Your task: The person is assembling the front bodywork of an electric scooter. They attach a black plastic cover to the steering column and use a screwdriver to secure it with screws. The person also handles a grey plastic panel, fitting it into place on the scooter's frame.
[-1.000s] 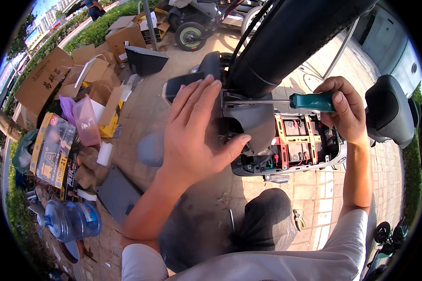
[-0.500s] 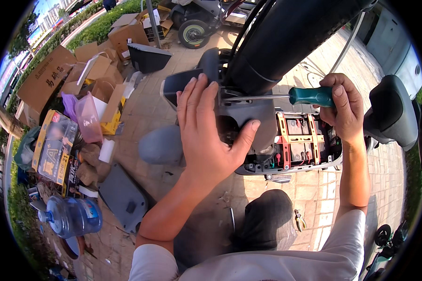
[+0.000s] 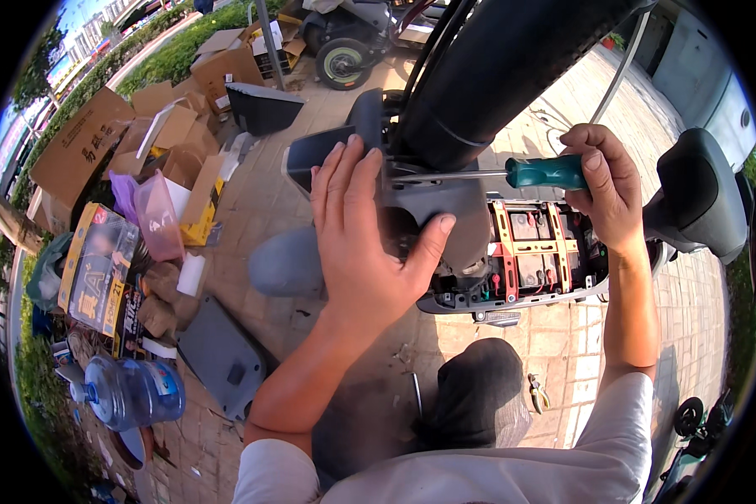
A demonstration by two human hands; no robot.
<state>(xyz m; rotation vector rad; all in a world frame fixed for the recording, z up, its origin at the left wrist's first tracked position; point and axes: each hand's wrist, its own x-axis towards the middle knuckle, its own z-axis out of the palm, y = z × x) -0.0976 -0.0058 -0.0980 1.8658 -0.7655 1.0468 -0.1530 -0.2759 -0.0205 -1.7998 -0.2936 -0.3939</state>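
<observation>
My right hand [image 3: 611, 189] is wrapped round the green handle of a screwdriver [image 3: 539, 173]. Its metal shaft lies level and points left, reaching the dark plastic housing [image 3: 437, 204] of an electric scooter under the thick black column [image 3: 470, 92]. The tip is hidden behind my left fingers. My left hand [image 3: 365, 252] rests against the left side of that housing, fingers stretched upward and thumb spread to the right, gripping nothing. Right of the housing lies an open bay with batteries [image 3: 529, 267] under orange-red metal brackets [image 3: 533, 247].
A grey plastic panel [image 3: 223, 357] and a blue water jug [image 3: 139, 391] lie on the paving at left, with cardboard boxes [image 3: 84, 147] behind. Pliers [image 3: 538, 393] lie near my knee [image 3: 479, 391]. A black seat [image 3: 701, 197] stands at right.
My right hand and the screwdriver have shifted slightly left in the picture. My left hand stays against the housing, also a little further left in view.
</observation>
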